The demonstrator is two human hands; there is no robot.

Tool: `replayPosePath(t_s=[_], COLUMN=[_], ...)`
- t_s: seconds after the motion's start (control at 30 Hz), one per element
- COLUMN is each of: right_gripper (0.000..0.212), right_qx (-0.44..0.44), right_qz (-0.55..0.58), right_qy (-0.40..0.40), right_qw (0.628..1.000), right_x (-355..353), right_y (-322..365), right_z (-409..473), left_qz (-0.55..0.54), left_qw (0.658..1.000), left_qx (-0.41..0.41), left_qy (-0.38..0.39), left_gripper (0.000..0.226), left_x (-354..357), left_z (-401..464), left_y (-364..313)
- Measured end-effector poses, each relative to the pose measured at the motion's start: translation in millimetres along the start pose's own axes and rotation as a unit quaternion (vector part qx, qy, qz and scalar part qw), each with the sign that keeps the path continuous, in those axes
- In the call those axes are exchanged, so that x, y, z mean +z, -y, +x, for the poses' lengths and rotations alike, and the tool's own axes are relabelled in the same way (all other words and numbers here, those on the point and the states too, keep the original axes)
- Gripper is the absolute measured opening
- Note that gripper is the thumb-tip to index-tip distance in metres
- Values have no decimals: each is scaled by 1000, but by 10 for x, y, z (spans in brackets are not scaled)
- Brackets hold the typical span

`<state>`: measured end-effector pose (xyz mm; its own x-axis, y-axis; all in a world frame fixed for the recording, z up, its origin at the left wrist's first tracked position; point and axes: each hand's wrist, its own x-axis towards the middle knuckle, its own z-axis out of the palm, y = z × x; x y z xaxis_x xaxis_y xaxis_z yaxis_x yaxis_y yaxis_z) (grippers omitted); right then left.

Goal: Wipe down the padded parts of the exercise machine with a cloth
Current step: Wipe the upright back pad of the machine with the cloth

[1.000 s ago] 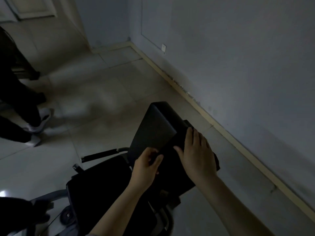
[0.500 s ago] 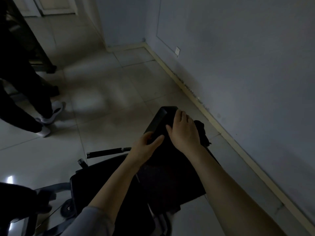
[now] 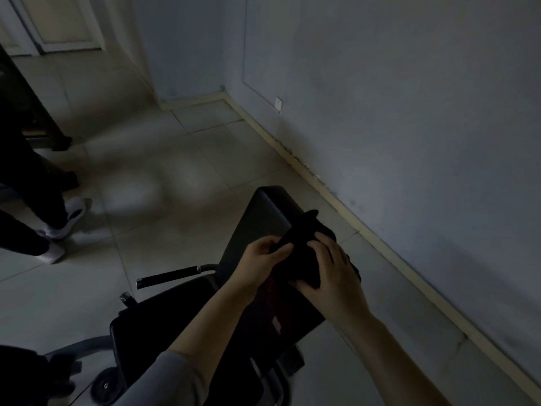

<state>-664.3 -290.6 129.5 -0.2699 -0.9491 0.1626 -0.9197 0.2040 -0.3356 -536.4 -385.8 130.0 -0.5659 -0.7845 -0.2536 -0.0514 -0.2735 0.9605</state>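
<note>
The exercise machine's black padded backrest (image 3: 257,218) slopes up toward the wall in dim light, with the black seat pad (image 3: 164,323) below it. A dark cloth (image 3: 301,244) lies bunched on the backrest's upper right part. My left hand (image 3: 263,256) pinches the cloth's left edge. My right hand (image 3: 333,273) grips the cloth from the right, fingers curled over it, thumb under its lower edge. The lower backrest is hidden behind my forearms.
A handle bar with a black grip (image 3: 169,276) sticks out left of the seat. A small wheel (image 3: 104,386) sits at the frame's base. Another person's legs and white shoes (image 3: 63,221) stand at the left. The grey wall and baseboard (image 3: 351,212) run close on the right.
Both hands slid back down the backrest from its top edge, and the cloth, pressed flat before, is now bunched between them. The camera view shifted slightly.
</note>
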Motion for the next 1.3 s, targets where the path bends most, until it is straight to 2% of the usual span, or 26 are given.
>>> replayPosePath(t_s=[0.1, 0.23, 0.27, 0.33, 0.43, 0.5, 0.6, 0.7, 0.73, 0.77, 0.87, 0.93, 1.0, 1.1, 1.23, 1.3], right_gripper=[74, 45, 37, 28, 13, 17, 27, 23, 15, 16, 68, 71, 68, 68, 61, 60], right_qx=[19, 106, 119, 128, 121, 148, 173, 110, 85, 73, 37, -6, -39, -41, -42, -46], right_qz=[5, 144, 197, 303, 374, 379, 299, 165, 131, 113, 88, 14, -57, -35, 13, 10], right_qy=[-17, -66, -74, -43, 2, -30, -141, -210, -188, -138, 77, 152, 173, 190, 224, 212], right_qw=[1000, 982, 970, 943, 920, 913, 928, 957, 970, 981, 992, 988, 982, 980, 974, 976], right_x=[7, -112, -176, -385, -750, -960, -1216, -1241, -1152, -1028, -559, -278, -139, -61, 94, 195], right_y=[9, 107, 135, 205, 242, 213, 120, 157, 171, 181, 104, -15, -97, -125, -64, 34], right_z=[-113, -102, -98, -97, -71, -56, -41, -95, -104, -116, -103, -31, 121, 492, 1042, 1281], left_qz=[-20, 9, 31, 48, -39, -78, -108, -42, -9, 23, 120, 182, 190, 150, 150, 147], left_qw=[995, 985, 983, 980, 985, 986, 985, 988, 988, 987, 982, 977, 979, 988, 988, 989], left_qx=[62, 133, 155, 190, 153, 136, 117, 75, 47, 22, -5, -32, -42, -26, -16, -10], left_qy=[71, 104, 89, 23, -68, -66, -70, -125, -144, -156, -142, -105, -53, 14, 19, 11], left_gripper=[12, 14, 11, 5, 9, 15, 14, 10, 13, 22, 52, 63, 77, 96, 107, 103], left_x=[8, 46, 62, 91, 94, 78, 1, -64, -69, -66, -63, -55, -66, -84, -111, -90], left_z=[-155, -261, -281, -278, -232, -177, -84, 84, 139, 164, 258, 276, 291, 283, 294, 280], left_y=[-139, -477, -580, -728, -850, -853, -746, -383, -223, -90, 305, 444, 556, 661, 735, 723])
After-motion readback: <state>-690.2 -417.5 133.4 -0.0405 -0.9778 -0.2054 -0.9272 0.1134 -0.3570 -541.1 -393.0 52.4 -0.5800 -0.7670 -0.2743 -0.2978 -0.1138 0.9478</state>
